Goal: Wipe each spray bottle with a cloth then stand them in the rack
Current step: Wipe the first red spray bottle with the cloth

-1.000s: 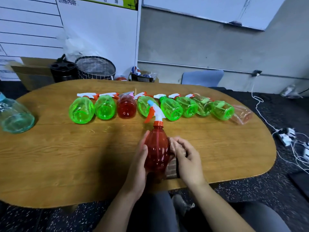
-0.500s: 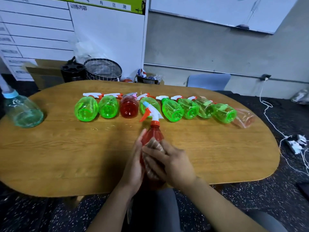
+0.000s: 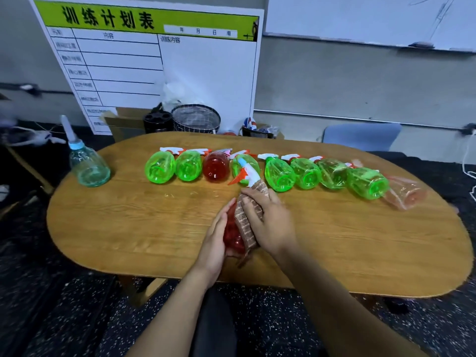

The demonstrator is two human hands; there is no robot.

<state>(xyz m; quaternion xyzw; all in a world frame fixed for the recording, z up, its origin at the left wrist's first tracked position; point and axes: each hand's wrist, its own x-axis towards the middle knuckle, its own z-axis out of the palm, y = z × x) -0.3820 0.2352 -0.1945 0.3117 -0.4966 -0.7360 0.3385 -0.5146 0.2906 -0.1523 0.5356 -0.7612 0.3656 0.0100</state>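
Gripping red spray bottle (image 3: 233,234) at frame centre, above the table (image 3: 128,228), left hand (image 3: 215,244) fingers curled round its side. Pressing brown cloth (image 3: 248,220) onto the bottle, right hand (image 3: 270,222) fingers curled over it.

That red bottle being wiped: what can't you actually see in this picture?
Head view only:
- Red bottle: most of its body is hidden by the cloth and both hands.
- Right hand: its fingertips are lost in the cloth folds.
- Left hand: its palm side faces away.
- Rack: none clearly identifiable.
- Board lettering: small print blurred.
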